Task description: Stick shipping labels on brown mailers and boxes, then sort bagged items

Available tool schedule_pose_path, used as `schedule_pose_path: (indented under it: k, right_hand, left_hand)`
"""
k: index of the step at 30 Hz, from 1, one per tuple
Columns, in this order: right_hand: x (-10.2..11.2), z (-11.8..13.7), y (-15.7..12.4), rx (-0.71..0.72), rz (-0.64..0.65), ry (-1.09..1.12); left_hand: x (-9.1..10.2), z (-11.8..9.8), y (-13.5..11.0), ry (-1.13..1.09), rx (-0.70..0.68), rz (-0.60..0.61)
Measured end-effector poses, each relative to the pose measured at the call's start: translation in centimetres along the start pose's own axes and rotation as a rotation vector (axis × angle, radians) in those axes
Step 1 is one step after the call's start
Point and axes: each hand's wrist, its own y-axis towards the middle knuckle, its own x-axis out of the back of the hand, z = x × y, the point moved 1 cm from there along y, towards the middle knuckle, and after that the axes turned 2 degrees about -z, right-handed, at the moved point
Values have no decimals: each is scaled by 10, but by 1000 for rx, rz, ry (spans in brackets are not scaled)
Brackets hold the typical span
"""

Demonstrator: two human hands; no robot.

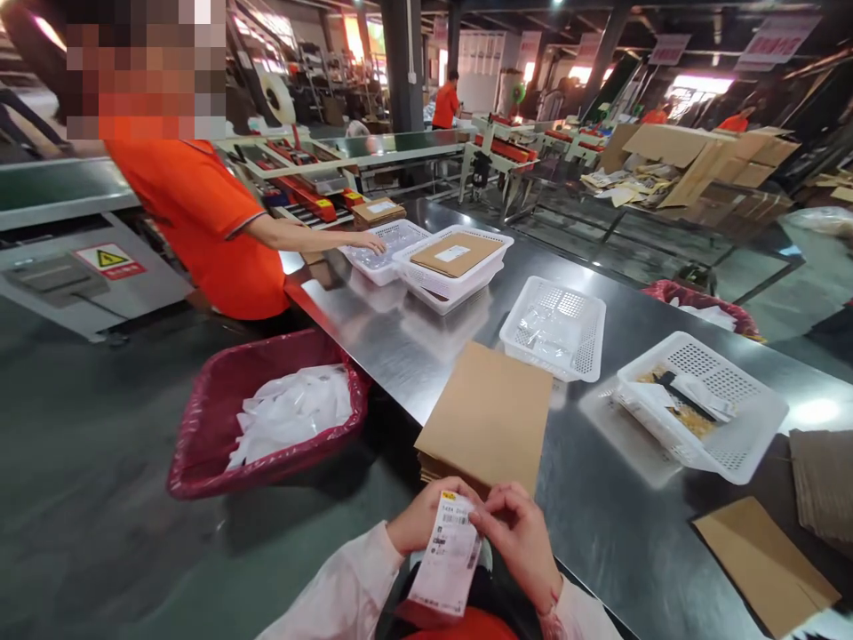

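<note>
Head-worn view, forward and down

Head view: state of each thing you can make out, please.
Left hand: holding the label
Right hand: at the label's edge, grip unclear
Label: printed side facing the camera
Cardboard stack: flat, at edge of table
Red-lined bin: open, white scraps inside
Second basket from right: holding clear plastic
Rightmost basket: open, holding mixed items

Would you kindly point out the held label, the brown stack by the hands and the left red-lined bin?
Held label (445,562), head view: printed face.
Brown stack (490,407), head view: top piece.
Red-lined bin (214,416), head view: inner left wall.
</note>
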Motion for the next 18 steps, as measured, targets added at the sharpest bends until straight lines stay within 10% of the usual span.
schedule_pose_path:
  k: [7, 14, 18]
  right_hand:
    - [31, -23, 87, 28, -247, -427]
    - [23, -47, 145, -160, -316, -665]
    - [11, -49, 143, 91, -171, -977]
  left_hand:
    - [2, 34, -1, -509, 303, -212]
    - [10, 63, -5, -339, 296, -369]
    - [36, 82, -40, 160, 161, -508]
